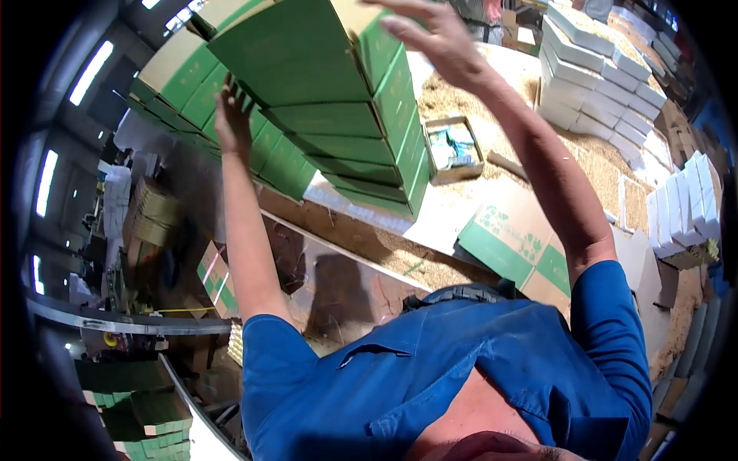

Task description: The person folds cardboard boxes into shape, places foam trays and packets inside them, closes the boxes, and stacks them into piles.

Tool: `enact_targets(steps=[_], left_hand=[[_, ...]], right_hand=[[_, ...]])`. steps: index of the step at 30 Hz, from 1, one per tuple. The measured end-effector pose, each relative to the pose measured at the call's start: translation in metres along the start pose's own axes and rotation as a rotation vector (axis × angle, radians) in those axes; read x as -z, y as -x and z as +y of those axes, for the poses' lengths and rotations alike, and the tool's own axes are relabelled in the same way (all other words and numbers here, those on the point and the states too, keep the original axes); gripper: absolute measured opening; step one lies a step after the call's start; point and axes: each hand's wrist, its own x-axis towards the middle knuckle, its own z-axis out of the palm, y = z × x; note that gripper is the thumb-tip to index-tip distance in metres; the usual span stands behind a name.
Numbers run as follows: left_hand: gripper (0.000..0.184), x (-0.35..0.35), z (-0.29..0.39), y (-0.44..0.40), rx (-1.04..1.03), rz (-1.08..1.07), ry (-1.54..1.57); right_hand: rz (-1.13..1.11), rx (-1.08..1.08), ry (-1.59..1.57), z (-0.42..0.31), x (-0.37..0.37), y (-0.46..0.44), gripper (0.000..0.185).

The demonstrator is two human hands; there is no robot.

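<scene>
A tall stack of green cardboard boxes (pixel 323 127) stands in front of me, the top box (pixel 288 58) tilted against the ones below. My left hand (pixel 233 121) is raised at its left side with the fingers spread, close to the top box; whether it touches the cardboard I cannot tell. Over the right side of the stack, my right hand (pixel 438 37) reaches up with its fingers stretched out, slightly blurred and partly cut off by the frame edge. Neither hand shows anything in its fingers.
More green boxes (pixel 184 84) are stacked behind on the left. An open carton (pixel 453 150) with blue and white packets sits right of the stack. A flattened green and brown carton (pixel 511 230) lies nearer me. White blocks (pixel 596 84) are piled at the far right.
</scene>
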Motion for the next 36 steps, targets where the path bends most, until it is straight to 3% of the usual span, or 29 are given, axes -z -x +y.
enact_targets(steps=[1,3,5,6,7,8,9,10,11,13,14,16,19,20,22,24,26,28,30,32,34,36], left_hand=[[0.068,0.005,-0.003,0.006,-0.029,0.084,-0.041],[0.067,0.011,-0.007,0.027,-0.115,0.201,-0.097],[0.058,0.011,-0.025,0.08,-0.093,0.452,-0.104],[0.049,0.02,-0.051,0.116,-0.065,0.445,-0.057],[0.041,0.051,-0.101,0.167,-0.066,0.299,-0.298],[0.039,-0.004,-0.109,0.22,-0.003,0.334,-0.483],[0.033,-0.03,-0.127,0.268,0.245,0.097,-0.532],[0.026,-0.057,-0.145,0.315,0.465,-0.176,-0.614],[0.024,-0.108,-0.144,0.342,0.679,-0.193,-0.519],[0.04,-0.156,-0.197,0.386,0.592,-0.338,-0.535],[0.046,-0.181,-0.215,0.386,0.563,-0.393,-0.562],[0.056,-0.212,-0.26,0.388,0.442,-0.592,-0.701],[0.051,-0.256,-0.255,0.353,0.716,-0.859,-0.74],[0.048,-0.26,-0.261,0.355,0.618,-0.877,-0.888],[0.046,-0.264,-0.255,0.361,0.483,-0.774,-0.969],[0.043,-0.267,-0.261,0.365,0.541,-0.716,-0.964],[0.04,-0.263,-0.272,0.371,0.61,-0.642,-0.956],[0.038,-0.257,-0.284,0.369,0.689,-0.598,-0.836],[0.036,-0.255,-0.279,0.375,0.628,-0.533,-0.83],[0.035,-0.254,-0.264,0.378,0.608,-0.475,-0.716],[0.027,-0.259,-0.242,0.372,0.595,-0.407,-0.604],[0.02,-0.262,-0.218,0.364,0.755,-0.326,-0.261]], right_hand=[[0.063,0.213,0.202,-0.003,0.018,0.008,0.049],[0.134,0.177,0.33,0.007,0.059,0.05,0.048],[0.192,-0.302,0.255,0.037,0.099,0.144,0.043],[0.285,-0.59,0.314,0.06,0.115,0.211,0.041],[0.276,-0.783,0.406,0.07,0.132,0.284,0.044],[0.207,-1.098,0.656,0.065,0.141,0.366,0.049],[0.167,-1.194,0.671,0.057,0.154,0.46,0.056],[0.111,-1.476,0.847,0.023,0.152,0.501,0.056],[0.057,-1.529,0.962,-0.009,0.151,0.547,0.057],[0.243,-1.714,0.752,-0.055,0.152,0.591,0.055],[0.097,-1.538,1.011,-0.054,0.149,0.641,0.053],[0.051,-1.554,0.972,-0.065,0.133,0.617,0.053],[0.091,-1.548,0.993,-0.06,0.129,0.591,0.051],[0.128,-1.594,1.105,-0.061,0.13,0.584,0.05],[0.19,-1.641,1.221,-0.061,0.142,0.582,0.049],[0.423,-1.787,0.668,-0.071,0.158,0.591,0.048],[0.436,-1.823,0.678,-0.082,0.153,0.581,0.048],[0.472,-1.585,0.906,-0.073,0.145,0.592,0.046],[0.508,-1.529,0.944,-0.068,0.143,0.589,0.045],[0.749,-1.534,0.935,-0.07,0.148,0.575,0.054],[0.967,-1.453,0.823,-0.084,0.166,0.532,0.051],[1.207,-1.047,0.603,-0.075,0.191,0.54,0.046]])
